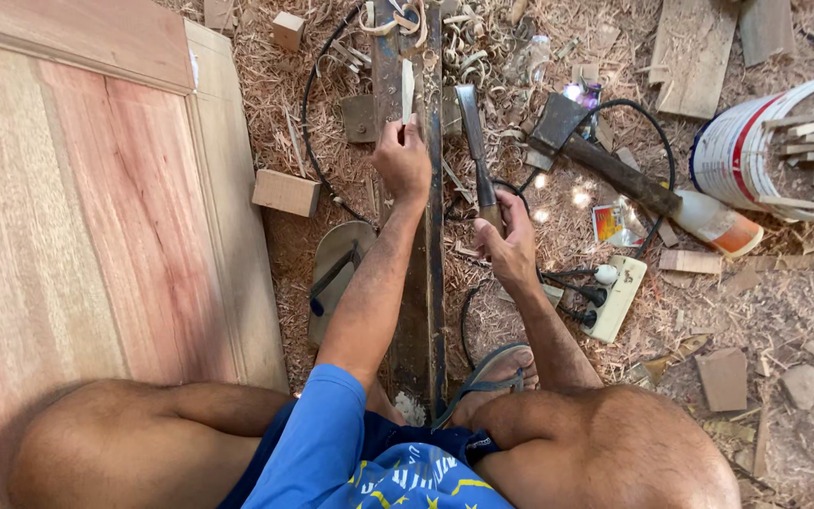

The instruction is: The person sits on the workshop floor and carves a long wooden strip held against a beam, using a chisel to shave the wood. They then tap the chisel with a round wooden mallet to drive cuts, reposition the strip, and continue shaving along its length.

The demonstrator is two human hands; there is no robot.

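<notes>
On the dark plank (423, 283), our left hand (403, 160) pinches a wood strip (408, 91); our right hand (509, 243) grips the chisel (476, 141), best kept angled away.

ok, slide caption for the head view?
Left hand steadies a wood strip on a plank; right hand holds a chisel.

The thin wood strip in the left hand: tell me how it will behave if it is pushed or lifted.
The wood strip looks thin and narrow, so probably light and somewhat springy. The left hand pinches only its lower end on the dark plank, so it may tip if released. Being so slender, it could snap under a hard push.
</notes>
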